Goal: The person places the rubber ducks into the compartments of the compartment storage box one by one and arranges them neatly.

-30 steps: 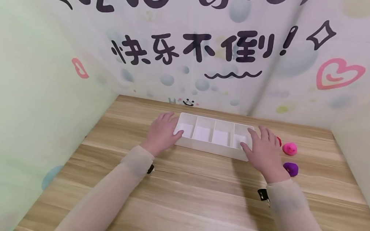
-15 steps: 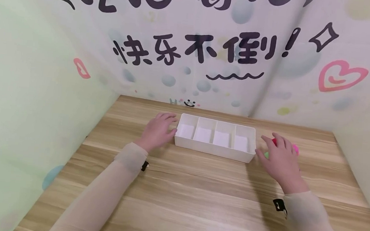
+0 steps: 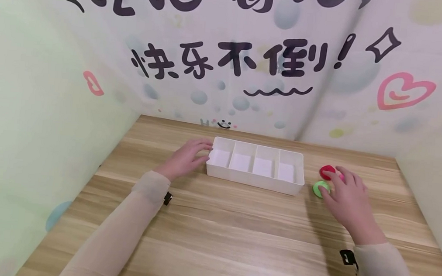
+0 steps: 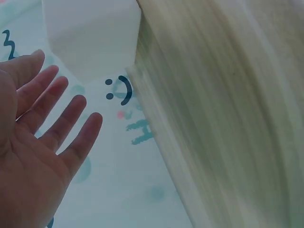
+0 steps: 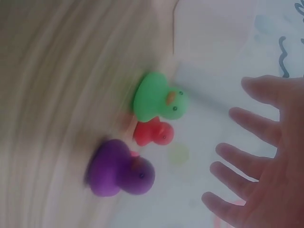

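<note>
A white box (image 3: 254, 179) with several compartments in a row stands towards the back of the table. My left hand (image 3: 183, 160) is by its left end, fingers spread and relaxed in the left wrist view; whether the fingertips touch the box I cannot tell. My right hand (image 3: 347, 201) hovers over several toy ducks right of the box, fingers spread, holding nothing. Below its thumb shows the green duck (image 5: 154, 97), with the red duck (image 5: 151, 132) behind it. The purple duck (image 5: 109, 168) is hidden by the hand in the head view. A pink duck (image 3: 341, 177) is mostly covered.
The wood-grain table (image 3: 228, 230) meets a printed cloth wall (image 3: 185, 95) just behind the box. More cloth walls rise at the left and right edges. Small black devices (image 3: 347, 257) sit at the sleeve cuffs.
My right hand has left the box's right end and moved right, over the ducks. The left hand has drawn slightly left. The box has stayed about where it was.
</note>
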A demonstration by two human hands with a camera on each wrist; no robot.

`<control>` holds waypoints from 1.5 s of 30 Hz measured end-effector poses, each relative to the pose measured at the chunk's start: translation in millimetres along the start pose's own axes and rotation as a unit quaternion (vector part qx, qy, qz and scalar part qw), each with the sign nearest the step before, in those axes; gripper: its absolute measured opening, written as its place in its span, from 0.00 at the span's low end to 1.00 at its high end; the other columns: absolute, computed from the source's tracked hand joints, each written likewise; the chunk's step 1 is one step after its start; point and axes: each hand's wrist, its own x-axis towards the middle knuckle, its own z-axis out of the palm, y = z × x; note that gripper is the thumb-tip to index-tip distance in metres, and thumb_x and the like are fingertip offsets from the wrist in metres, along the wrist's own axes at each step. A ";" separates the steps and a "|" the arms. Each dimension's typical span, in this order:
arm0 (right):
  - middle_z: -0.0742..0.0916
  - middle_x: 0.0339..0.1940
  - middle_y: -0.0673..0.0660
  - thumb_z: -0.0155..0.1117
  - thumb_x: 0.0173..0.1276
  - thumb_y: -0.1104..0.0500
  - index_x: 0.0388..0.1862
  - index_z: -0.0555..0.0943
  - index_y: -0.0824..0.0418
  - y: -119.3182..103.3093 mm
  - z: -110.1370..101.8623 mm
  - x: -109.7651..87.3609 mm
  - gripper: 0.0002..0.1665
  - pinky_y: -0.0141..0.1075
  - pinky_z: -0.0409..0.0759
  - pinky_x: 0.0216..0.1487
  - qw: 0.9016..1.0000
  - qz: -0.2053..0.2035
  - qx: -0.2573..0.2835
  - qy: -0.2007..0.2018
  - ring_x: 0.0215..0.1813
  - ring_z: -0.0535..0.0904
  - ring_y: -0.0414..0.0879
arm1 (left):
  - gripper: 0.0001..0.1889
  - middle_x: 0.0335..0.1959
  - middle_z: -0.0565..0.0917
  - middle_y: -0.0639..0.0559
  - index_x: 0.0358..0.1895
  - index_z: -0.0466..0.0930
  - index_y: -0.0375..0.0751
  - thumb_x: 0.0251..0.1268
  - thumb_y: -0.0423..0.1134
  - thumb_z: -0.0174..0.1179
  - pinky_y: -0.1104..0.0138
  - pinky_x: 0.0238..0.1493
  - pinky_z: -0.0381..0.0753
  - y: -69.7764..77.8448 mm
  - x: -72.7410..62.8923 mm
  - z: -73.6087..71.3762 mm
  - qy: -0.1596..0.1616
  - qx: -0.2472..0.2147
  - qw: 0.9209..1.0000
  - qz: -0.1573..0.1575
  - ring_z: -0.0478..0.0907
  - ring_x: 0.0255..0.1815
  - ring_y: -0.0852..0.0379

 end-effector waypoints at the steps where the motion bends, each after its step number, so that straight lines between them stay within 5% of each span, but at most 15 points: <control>1: 0.69 0.73 0.77 0.67 0.72 0.53 0.64 0.76 0.66 1.6 -0.2 -1.9 0.27 0.74 0.57 0.68 1.000 -0.002 0.000 0.002 0.70 0.59 0.78 | 0.19 0.76 0.72 0.44 0.66 0.78 0.37 0.78 0.40 0.59 0.48 0.81 0.61 -0.8 -0.4 0.2 -0.002 0.000 1.000 0.000 0.64 0.79 0.43; 8: 0.71 0.72 0.76 0.68 0.70 0.55 0.64 0.77 0.65 13.7 0.4 -15.2 0.27 0.75 0.60 0.65 0.999 -0.022 -0.005 0.030 0.69 0.62 0.78 | 0.19 0.74 0.75 0.47 0.64 0.80 0.38 0.76 0.40 0.62 0.48 0.79 0.65 -8.4 -3.2 0.6 -0.003 -0.017 1.000 0.003 0.67 0.76 0.43; 17: 0.75 0.68 0.76 0.72 0.67 0.57 0.61 0.79 0.65 31.3 3.9 -25.4 0.26 0.74 0.64 0.60 0.998 -0.030 -0.008 0.049 0.65 0.66 0.78 | 0.18 0.76 0.71 0.47 0.64 0.79 0.38 0.75 0.38 0.63 0.44 0.66 0.77 -16.6 -3.2 -4.0 -0.034 -0.071 0.997 -0.012 0.76 0.62 0.39; 29: 0.81 0.55 0.76 0.74 0.64 0.57 0.59 0.79 0.68 55.5 -1.7 -29.3 0.28 0.70 0.72 0.53 1.000 0.023 0.003 -0.017 0.55 0.72 0.73 | 0.18 0.75 0.71 0.48 0.64 0.78 0.40 0.75 0.39 0.63 0.47 0.63 0.78 -19.0 0.3 -4.4 -0.041 -0.084 0.996 -0.006 0.76 0.58 0.46; 45: 0.85 0.42 0.69 0.77 0.60 0.59 0.48 0.83 0.68 68.4 2.2 -33.1 0.20 0.58 0.78 0.39 1.000 0.027 -0.002 -0.010 0.42 0.78 0.62 | 0.19 0.77 0.69 0.48 0.64 0.77 0.41 0.75 0.40 0.63 0.43 0.66 0.75 -20.0 5.2 1.1 -0.051 -0.095 0.994 0.001 0.75 0.60 0.41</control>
